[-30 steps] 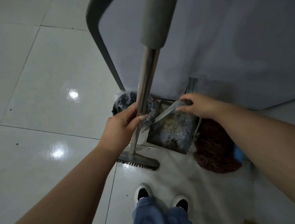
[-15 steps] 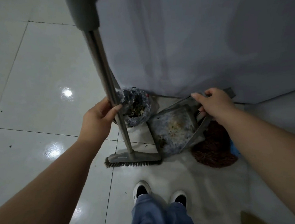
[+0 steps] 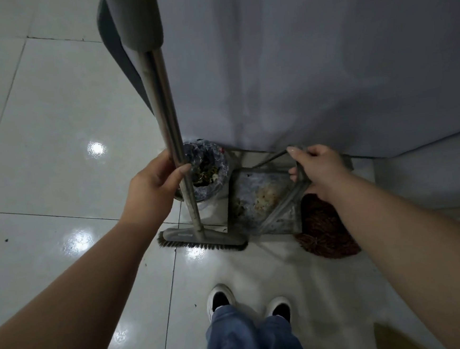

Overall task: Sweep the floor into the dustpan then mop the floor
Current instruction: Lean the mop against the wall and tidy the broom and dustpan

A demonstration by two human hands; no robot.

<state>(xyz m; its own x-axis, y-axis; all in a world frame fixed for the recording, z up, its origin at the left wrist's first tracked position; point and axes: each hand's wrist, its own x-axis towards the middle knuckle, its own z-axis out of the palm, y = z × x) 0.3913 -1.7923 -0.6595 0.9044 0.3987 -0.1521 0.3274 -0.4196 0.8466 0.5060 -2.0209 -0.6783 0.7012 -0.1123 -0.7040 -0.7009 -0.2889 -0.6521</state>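
Broom gripped low in left hand, dustpan handle held in right hand. Probably best tipped slowly over bin, lip kept low.

One broom, one dustpan, one mop — two shoes.

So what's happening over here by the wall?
A person is sweeping up. The left hand grips the broom by its metal pole, with the brush head resting on the tiled floor. The right hand holds the handle of a dirty dustpan sitting just beside the brush. A small bin with rubbish in it stands against the wall, and a reddish mop head lies on the floor next to the dustpan.
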